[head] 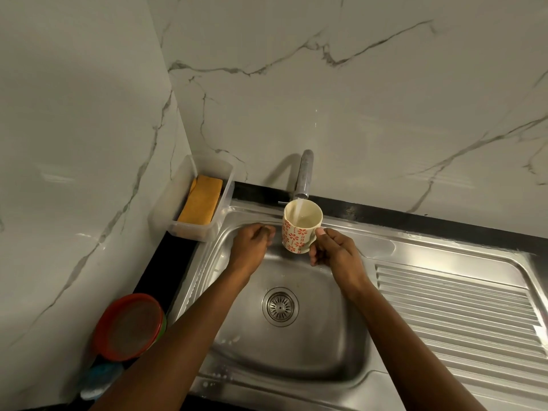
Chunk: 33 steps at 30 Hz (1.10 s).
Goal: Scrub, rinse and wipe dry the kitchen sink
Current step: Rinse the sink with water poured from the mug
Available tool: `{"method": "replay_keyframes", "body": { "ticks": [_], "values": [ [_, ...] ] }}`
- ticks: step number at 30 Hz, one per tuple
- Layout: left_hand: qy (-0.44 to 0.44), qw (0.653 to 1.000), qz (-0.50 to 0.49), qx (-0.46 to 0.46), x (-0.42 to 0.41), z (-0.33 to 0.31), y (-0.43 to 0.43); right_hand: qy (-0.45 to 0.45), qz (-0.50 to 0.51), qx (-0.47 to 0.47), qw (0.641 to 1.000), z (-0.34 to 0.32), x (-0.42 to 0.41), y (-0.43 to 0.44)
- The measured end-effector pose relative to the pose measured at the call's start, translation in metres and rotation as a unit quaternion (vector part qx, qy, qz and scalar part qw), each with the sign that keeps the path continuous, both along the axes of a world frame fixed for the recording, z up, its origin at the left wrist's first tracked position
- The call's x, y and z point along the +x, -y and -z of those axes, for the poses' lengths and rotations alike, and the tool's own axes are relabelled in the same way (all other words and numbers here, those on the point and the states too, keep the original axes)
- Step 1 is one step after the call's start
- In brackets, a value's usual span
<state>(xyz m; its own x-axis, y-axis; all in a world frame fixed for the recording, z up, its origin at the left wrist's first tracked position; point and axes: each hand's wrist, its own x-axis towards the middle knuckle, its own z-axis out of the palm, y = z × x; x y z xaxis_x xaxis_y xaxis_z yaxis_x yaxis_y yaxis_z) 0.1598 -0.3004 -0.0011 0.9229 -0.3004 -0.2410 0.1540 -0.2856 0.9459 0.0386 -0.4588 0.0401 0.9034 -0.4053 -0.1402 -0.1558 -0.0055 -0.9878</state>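
The steel sink (326,345) fills the lower middle of the head view, with a round drain (280,306) in its basin. Above the basin my right hand (335,250) grips the handle of a cream mug (299,228) with an orange flower pattern. The mug is upright under the tap (305,176), and a stream of water runs into it. My left hand (252,241) hovers over the basin's back left, just left of the mug, fingers curled and holding nothing that I can see.
A clear plastic tray (219,209) with a yellow sponge (201,203) sits in the back left corner. A red-lidded container (130,326) and something blue (100,378) lie on the dark counter at left. A ribbed drainboard (462,318) extends right. Marble walls stand behind.
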Motion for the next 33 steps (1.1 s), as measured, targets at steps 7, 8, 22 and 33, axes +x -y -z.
{"method": "replay_keyframes", "body": {
  "ticks": [7, 8, 22, 33],
  "values": [
    [-0.002, 1.000, 0.001, -0.008, -0.0016, -0.0064, -0.0023, -0.005, 0.001, 0.004, 1.000, 0.0003, 0.0006, 0.0006],
    [-0.001, 1.000, 0.001, -0.008, -0.0012, -0.0070, -0.0023, -0.005, 0.001, 0.003, 1.000, 0.0000, 0.0006, 0.0001],
    [0.007, 1.000, 0.006, 0.006, -0.0008, -0.0098, -0.0004, -0.002, -0.003, 0.004, 1.000, -0.0018, 0.0027, -0.0036],
    [0.010, 1.000, 0.008, 0.001, -0.0032, -0.0078, 0.0021, 0.000, -0.004, 0.008, 1.000, -0.0011, 0.0071, -0.0005]
  ]
}}
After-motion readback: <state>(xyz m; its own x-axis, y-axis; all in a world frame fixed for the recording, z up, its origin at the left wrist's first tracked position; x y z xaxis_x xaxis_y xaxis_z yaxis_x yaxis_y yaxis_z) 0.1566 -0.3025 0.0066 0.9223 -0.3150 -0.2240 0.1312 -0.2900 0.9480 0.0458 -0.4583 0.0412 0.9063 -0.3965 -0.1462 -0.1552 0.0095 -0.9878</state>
